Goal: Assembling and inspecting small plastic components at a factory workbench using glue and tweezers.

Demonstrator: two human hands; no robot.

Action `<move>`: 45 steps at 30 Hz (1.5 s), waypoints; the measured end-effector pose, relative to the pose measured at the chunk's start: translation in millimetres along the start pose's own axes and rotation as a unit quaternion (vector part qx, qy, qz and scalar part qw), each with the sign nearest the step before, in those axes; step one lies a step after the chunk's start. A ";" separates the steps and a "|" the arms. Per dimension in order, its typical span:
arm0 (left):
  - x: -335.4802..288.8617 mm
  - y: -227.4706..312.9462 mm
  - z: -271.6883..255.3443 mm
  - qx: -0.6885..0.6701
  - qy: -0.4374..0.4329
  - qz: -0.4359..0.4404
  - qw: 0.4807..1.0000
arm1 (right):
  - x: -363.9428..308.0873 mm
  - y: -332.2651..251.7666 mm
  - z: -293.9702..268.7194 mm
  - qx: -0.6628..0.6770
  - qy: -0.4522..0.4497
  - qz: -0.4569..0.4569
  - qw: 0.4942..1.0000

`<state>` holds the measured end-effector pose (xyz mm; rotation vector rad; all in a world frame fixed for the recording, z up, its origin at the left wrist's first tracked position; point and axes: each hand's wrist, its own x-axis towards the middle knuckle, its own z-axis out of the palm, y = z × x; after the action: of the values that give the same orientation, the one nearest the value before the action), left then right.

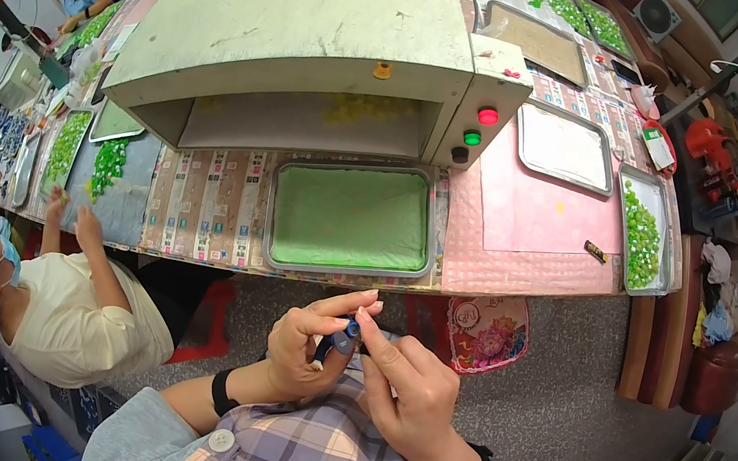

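Above my lap, in front of the table edge, both hands meet around a small dark-blue piece (352, 329), too small and covered to name. My left hand (300, 347) is closed, thumb and fingers curled about it. My right hand (410, 384) is closed too, its fingertips pressed against the piece from the right. Dark bands circle both wrists. Just beyond my hands, a metal tray (353, 218) with a green sheet lies at the table's front edge.
Behind the green tray stands a pale box-shaped machine (298, 36) with a dark opening and red and green buttons. At right are a white-lined tray (566, 146) and a tray of green pieces (641, 235). A co-worker (77, 305) sits close at left; a patterned stool (488, 331) stands below the table.
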<state>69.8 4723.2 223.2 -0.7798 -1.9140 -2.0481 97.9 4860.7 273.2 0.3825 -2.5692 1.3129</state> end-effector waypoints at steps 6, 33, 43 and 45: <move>-0.9 -3.0 -1.6 0.029 -0.004 0.014 0.999 | -0.2 -0.7 0.0 0.012 -0.006 0.021 1.000; -3.1 3.7 -0.6 -0.039 -0.006 -0.047 0.998 | -0.8 0.0 -0.5 0.007 -0.008 0.006 1.000; -5.3 3.9 0.1 -0.044 0.002 -0.056 0.997 | -2.2 1.8 0.0 -0.005 -0.011 0.004 1.000; -6.3 3.6 -0.2 -0.034 -0.003 -0.054 0.998 | -2.1 2.3 -1.0 -0.007 -0.008 0.002 1.000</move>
<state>76.8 4721.4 223.0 -0.7120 -1.9383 -2.1872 99.2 4863.1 271.3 0.3881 -2.5922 1.2982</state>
